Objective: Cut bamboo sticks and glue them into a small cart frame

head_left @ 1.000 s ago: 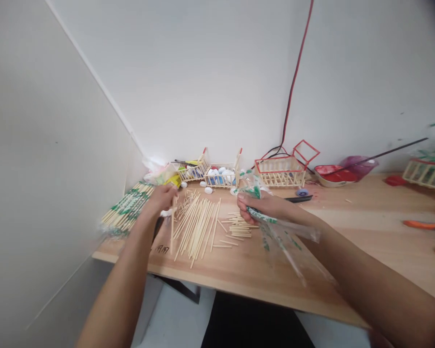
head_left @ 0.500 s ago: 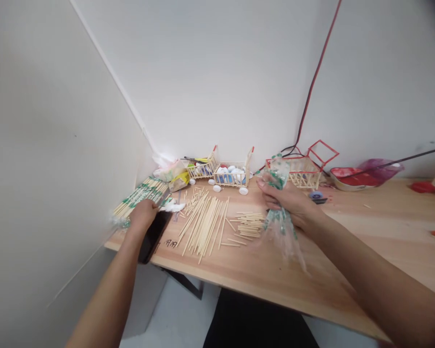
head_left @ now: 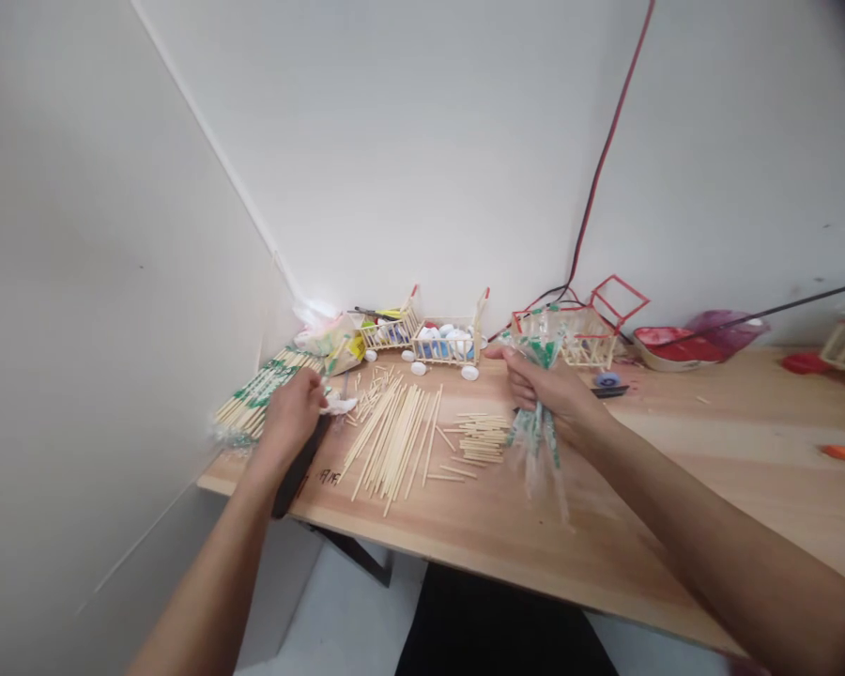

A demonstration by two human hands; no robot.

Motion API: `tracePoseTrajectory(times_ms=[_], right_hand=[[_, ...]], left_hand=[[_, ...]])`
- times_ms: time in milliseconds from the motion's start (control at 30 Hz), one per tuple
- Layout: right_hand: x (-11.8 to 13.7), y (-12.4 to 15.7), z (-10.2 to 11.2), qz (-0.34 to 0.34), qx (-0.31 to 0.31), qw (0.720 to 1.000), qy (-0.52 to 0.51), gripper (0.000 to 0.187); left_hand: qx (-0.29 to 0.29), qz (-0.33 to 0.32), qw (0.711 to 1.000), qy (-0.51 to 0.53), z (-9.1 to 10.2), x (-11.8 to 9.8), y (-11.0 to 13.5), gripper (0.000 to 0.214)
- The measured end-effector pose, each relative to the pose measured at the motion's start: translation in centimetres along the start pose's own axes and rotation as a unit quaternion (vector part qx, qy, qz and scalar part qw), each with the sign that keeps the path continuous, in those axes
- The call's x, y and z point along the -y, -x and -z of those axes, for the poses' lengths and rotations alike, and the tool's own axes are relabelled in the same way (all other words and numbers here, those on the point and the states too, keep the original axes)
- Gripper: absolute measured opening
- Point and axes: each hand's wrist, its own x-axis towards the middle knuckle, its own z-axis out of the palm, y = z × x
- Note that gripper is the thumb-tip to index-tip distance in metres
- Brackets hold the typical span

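The right hand (head_left: 553,394) is closed tight around a bunch of plastic wrappers (head_left: 535,441). The wrappers are clear with green marks, and they hang down from the fist just over the table (head_left: 640,469). The left hand (head_left: 292,413) lies on a black flat thing (head_left: 297,474) at the table's near edge. Its fingers bend a little, but I cannot tell if they grip it. Just beside this hand, by the wall, is a pile of wrapped sticks (head_left: 257,399). Between the two hands lie long bare sticks (head_left: 394,432) and a small heap of short sticks (head_left: 483,437). Little stick carts (head_left: 451,340) stand at the back.
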Motion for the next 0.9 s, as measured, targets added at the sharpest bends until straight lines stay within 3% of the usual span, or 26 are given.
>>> tracePoseTrajectory(times_ms=[67, 133, 233, 367, 600, 800, 900], right_hand=[[0.2, 0.0, -0.2, 0.018, 0.006, 1.0, -0.013, 0.038], [0.4, 0.1, -0.5, 0.027, 0.02, 0.999, -0.026, 0.037], [0.6, 0.4, -1.0, 0.031, 0.047, 0.998, -0.032, 0.037], [0.5, 0.6, -1.1, 0.047, 0.059, 0.997, 0.016, 0.039], [0.9, -0.4, 0.1, 0.126, -0.072, 0.989, -0.029, 0.039], [-0.5, -0.3, -0.7, 0.088, -0.099, 0.991, -0.016, 0.041], [-1.5, 0.3, -1.7, 0.047, -0.056, 0.997, 0.009, 0.044]], left_hand=[[-0.003, -0.077, 0.991, 0.111, -0.6, -3.2, 1.3, 0.012], [0.02, -0.13, 0.96, 0.248, -1.9, -6.7, 2.9, 0.01], [0.141, -0.128, 0.885, 0.425, -4.4, -11.1, 5.2, 0.008], [0.204, -0.111, 0.823, 0.518, -6.5, -14.4, 7.2, 0.012], [0.251, -0.097, 0.829, 0.49, -6.8, -15.1, 9.6, 0.033], [0.2, -0.086, 0.835, 0.505, -8.0, -16.6, 10.0, 0.034], [0.183, -0.06, 0.83, 0.524, -8.1, -17.2, 9.5, 0.034]])
